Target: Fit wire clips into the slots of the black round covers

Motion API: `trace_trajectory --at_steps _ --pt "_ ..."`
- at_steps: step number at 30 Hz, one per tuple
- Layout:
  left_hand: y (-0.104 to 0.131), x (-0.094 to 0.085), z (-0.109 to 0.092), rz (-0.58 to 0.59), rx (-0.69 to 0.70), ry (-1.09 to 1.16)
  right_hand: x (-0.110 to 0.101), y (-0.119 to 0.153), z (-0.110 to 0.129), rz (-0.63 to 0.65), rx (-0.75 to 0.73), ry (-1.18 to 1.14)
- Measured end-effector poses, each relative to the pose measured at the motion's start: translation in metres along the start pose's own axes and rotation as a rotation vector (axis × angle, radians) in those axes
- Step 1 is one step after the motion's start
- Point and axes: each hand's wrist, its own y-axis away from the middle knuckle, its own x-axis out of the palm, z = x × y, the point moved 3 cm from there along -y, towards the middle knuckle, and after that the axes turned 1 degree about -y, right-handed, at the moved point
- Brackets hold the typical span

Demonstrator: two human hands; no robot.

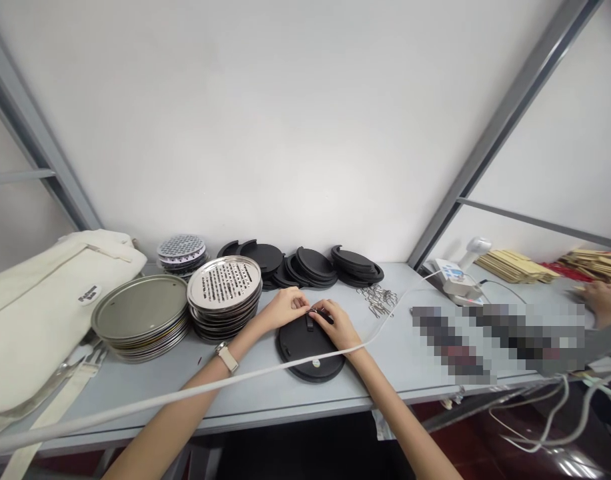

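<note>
A round black disc (298,357) lies on the grey table in front of me, with a small tab near its far edge and a pale round sticker near its front. My left hand (286,307) is closed at the disc's far edge, thumb and fingers pinched together. From the right, my right hand (338,325) meets it there, its fingers closed over the edge beside the tab. What the fingertips hold is too small to make out. A loose pile of small metal clips (378,300) lies beyond my right hand.
Left of the disc stand a stack of perforated metal discs (224,283) and a stack of olive-grey round plates (140,307). Black notched discs (313,263) lie along the wall. A white cord (280,368) crosses in front. At right are a scanner (475,248) and another person's hand (605,300).
</note>
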Motion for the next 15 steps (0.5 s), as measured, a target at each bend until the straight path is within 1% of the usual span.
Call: trace_trajectory --at_steps 4,7,12,15 --pt "0.0 0.0 -0.002 0.021 -0.027 0.021 0.001 0.001 0.003 -0.003 -0.009 -0.013" --pt "0.0 0.0 0.001 0.049 -0.073 0.049 0.0 0.002 0.004 -0.013 0.005 -0.015" --pt "0.0 0.001 0.009 0.132 -0.196 0.2 0.0 0.002 0.005 -0.024 0.017 -0.032" --pt "0.0 0.0 0.009 0.13 -0.229 0.261 0.0 0.002 0.005 -0.046 0.02 -0.051"
